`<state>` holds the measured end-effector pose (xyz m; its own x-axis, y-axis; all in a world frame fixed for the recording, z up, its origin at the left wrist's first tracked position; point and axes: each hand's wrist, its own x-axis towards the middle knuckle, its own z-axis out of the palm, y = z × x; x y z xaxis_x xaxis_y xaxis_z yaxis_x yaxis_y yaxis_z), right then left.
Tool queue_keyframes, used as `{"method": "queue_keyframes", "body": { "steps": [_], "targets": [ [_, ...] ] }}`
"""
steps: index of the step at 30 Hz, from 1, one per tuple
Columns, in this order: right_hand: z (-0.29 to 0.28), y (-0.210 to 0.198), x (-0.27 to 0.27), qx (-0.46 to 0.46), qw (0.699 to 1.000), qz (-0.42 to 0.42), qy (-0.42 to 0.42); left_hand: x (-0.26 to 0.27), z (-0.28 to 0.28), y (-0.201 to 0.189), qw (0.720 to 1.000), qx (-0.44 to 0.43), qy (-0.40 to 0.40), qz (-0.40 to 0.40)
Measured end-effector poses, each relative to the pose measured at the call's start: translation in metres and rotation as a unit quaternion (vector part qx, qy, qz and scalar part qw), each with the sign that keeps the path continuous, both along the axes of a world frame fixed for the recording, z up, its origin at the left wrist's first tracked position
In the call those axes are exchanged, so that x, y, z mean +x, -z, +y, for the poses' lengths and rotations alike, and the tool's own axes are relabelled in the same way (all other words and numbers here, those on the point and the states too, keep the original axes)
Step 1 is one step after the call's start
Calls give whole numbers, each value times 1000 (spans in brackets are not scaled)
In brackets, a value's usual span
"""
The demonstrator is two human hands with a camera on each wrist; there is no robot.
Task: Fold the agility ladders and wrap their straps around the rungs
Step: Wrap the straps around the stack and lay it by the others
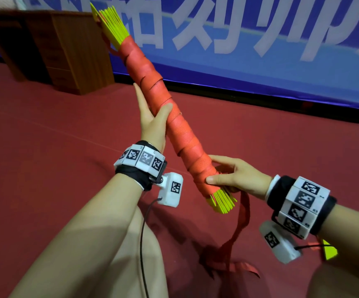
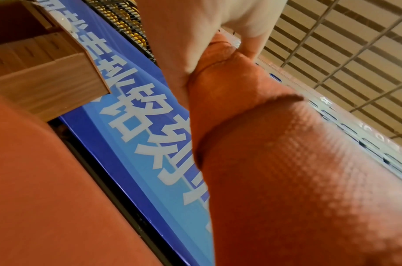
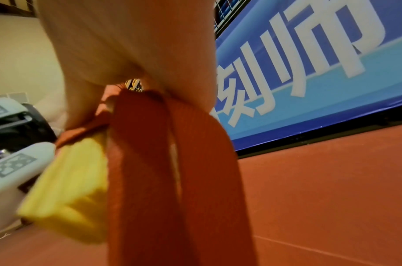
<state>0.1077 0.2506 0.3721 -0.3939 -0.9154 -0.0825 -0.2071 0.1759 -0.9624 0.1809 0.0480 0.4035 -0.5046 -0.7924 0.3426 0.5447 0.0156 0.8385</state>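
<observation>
A bundle of yellow rungs point(image 1: 112, 26) is wound along most of its length with red strap point(image 1: 152, 89) and slants up to the far left. My left hand point(image 1: 152, 119) holds the bundle near its middle, thumb across the wrap. My right hand point(image 1: 234, 175) grips the lower end just above the bare yellow rung tips point(image 1: 223, 203). A loose tail of red strap point(image 1: 240, 220) hangs from that end to the floor. Up close, the left wrist view shows the wrapped strap point(image 2: 298, 162), and the right wrist view shows the hanging tail point(image 3: 172, 171) beside the yellow rung ends point(image 3: 68, 183).
The floor is dark red carpet point(image 1: 45, 130). A blue banner with white characters point(image 1: 260, 39) runs along the back wall. A wooden cabinet point(image 1: 51, 46) stands at the far left. Another yellow piece point(image 1: 330, 250) lies on the floor under my right wrist.
</observation>
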Motion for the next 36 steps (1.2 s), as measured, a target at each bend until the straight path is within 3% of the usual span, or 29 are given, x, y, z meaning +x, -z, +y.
{"method": "queue_keyframes", "body": {
  "steps": [4, 10, 16, 26, 29, 32, 36],
  "targets": [
    [-1, 1, -6, 101, 989, 89, 55, -1, -1, 7, 998, -35, -31, -38],
    [2, 6, -11, 98, 990, -4, 102, -3, -8, 7, 996, -66, -40, -53],
    [7, 14, -17, 163, 985, -47, -4, -2, -6, 5, 998, -45, -9, -42],
    [7, 18, -14, 119, 990, 11, -74, 5, 0, 2, 993, -103, 32, -48],
    [12, 15, -13, 149, 975, 133, -93, 7, -1, 2, 993, -102, 44, -50],
    [15, 12, -13, 156, 938, 290, -112, 10, -2, 1, 993, -100, 41, -44],
    [11, 18, -8, 135, 920, 358, -89, 14, -1, -2, 994, -100, 39, -33]
  ]
}}
